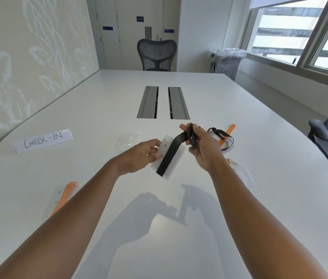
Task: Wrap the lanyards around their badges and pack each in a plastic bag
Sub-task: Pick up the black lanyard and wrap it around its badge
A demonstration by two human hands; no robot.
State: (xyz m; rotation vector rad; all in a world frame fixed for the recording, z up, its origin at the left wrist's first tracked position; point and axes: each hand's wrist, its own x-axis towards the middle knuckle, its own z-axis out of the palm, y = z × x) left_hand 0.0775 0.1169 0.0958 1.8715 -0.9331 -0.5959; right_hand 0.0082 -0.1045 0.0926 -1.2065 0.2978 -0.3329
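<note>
While both hands are raised just above the white table, the left hand holds a clear badge by its left edge, its grip clamped on the holder. A black lanyard crosses the badge's face diagonally and runs up to the right hand, whose fingers are curled around the bunched strap. An empty plastic bag lies just beyond the left hand. A bagged orange lanyard lies at near left. Another badge rests beside the right forearm. A "CHECK-IN" sign sits at far left.
</note>
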